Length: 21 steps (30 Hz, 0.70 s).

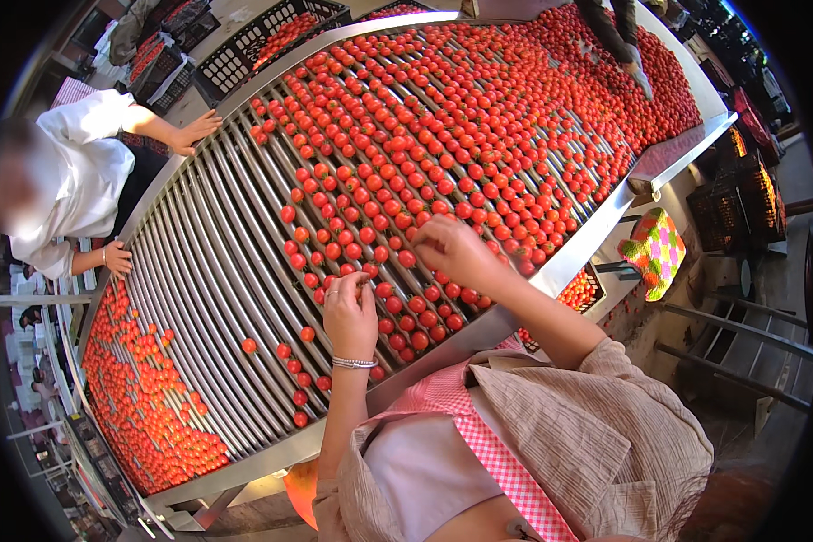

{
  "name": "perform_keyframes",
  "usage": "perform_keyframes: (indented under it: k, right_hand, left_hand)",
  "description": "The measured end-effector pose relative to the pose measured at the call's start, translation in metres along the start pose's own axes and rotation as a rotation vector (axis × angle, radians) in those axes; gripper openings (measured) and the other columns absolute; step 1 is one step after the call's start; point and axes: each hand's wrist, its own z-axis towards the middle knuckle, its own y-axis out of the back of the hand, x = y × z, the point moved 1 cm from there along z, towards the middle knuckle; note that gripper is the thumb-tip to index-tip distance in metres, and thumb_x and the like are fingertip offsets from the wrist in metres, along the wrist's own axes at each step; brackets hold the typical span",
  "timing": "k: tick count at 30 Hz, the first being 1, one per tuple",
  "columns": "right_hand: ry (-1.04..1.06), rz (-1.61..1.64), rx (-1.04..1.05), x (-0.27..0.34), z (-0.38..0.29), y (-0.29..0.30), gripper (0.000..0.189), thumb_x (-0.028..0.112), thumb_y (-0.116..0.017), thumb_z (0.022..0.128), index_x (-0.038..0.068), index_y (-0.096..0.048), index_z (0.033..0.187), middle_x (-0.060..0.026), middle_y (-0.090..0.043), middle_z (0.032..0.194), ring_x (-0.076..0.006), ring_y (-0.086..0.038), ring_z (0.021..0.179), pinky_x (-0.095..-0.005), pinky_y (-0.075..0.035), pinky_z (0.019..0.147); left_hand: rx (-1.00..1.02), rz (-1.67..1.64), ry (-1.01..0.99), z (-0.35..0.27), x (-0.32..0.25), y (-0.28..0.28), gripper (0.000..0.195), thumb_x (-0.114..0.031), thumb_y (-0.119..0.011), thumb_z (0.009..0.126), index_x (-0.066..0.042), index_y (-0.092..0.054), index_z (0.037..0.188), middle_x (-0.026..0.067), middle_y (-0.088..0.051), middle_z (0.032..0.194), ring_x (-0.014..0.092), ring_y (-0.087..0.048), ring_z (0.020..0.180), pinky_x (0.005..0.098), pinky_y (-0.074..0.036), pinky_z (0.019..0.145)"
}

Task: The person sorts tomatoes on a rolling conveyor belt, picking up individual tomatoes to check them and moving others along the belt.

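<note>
Red cherry tomatoes (pixel 374 182) lie in rows between the metal rollers (pixel 240 196) of a roller conveyor. My left hand (pixel 350 320), with a ring and bracelets, is over the near half of the rollers. Its thumb and fingers are drawn together, and whether a tomato is between them is hard to see. Farther right, my right hand (pixel 455 254) hovers low over the tomatoes with its fingers curled. Its fingertips are partly hidden, so I cannot tell if they pinch anything. Loose tomatoes (pixel 293 366) sit left of my left wrist.
Across the conveyor, a person in a white top rests a hand (pixel 193 133) on the metal rim (pixel 169 173). Tomatoes pile up at the left end (pixel 152 420) and upper right (pixel 657 101), where another person's gloved hand (pixel 640 74) reaches in. Black crates (pixel 271 44) stand beyond; a cushioned stool (pixel 654 254) stands right.
</note>
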Motion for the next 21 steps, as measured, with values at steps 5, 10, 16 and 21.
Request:
perform_keyframes:
  k: [5, 10, 16, 21]
  right_hand:
    - [-0.024, -0.646, 0.195, -0.029, 0.008, 0.03, 0.019, 0.008, -0.06, 0.081, 0.007, -0.061, 0.101, -0.0136, -0.058, 0.095, -0.0328, -0.065, 0.078, -0.0422, -0.052, 0.065]
    - [0.081, -0.768, 0.379, -0.03, 0.021, 0.033, 0.022, 0.004, -0.063, 0.075, 0.0, -0.057, 0.096, -0.0194, -0.058, 0.094, -0.0316, -0.066, 0.077, -0.0398, -0.054, 0.062]
    - [0.002, -0.597, 0.36, -0.04, 0.031, 0.042, 0.023, 0.014, -0.066, 0.081, 0.0, -0.056, 0.096, -0.0195, -0.062, 0.092, -0.0343, -0.065, 0.084, -0.0414, -0.052, 0.069]
    - [-0.134, -0.037, 0.073, -0.002, 0.017, 0.024, 0.03, 0.024, -0.068, 0.084, 0.004, -0.057, 0.104, -0.0151, -0.062, 0.095, -0.0351, -0.062, 0.087, -0.0435, -0.05, 0.076]
  left_hand:
    - [-0.061, 0.159, -0.288, 0.011, -0.018, -0.015, 0.026, -0.008, -0.067, 0.079, -0.009, -0.063, 0.104, 0.0086, -0.06, 0.101, 0.029, -0.054, 0.1, 0.0407, -0.045, 0.09]
    - [0.134, 0.238, -0.349, 0.021, -0.027, -0.043, 0.038, -0.01, -0.072, 0.075, -0.008, -0.059, 0.111, 0.011, -0.059, 0.104, 0.03, -0.057, 0.098, 0.0389, -0.048, 0.086]
    - [0.082, 0.169, -0.278, 0.026, -0.026, -0.044, 0.029, -0.008, -0.067, 0.082, -0.01, -0.059, 0.11, 0.0107, -0.059, 0.104, 0.029, -0.061, 0.093, 0.0389, -0.05, 0.079]
    - [0.196, -1.075, 0.516, -0.005, -0.019, -0.021, 0.02, -0.025, -0.056, 0.096, -0.012, -0.059, 0.11, 0.0057, -0.064, 0.101, 0.02, -0.064, 0.093, 0.0373, -0.053, 0.077]
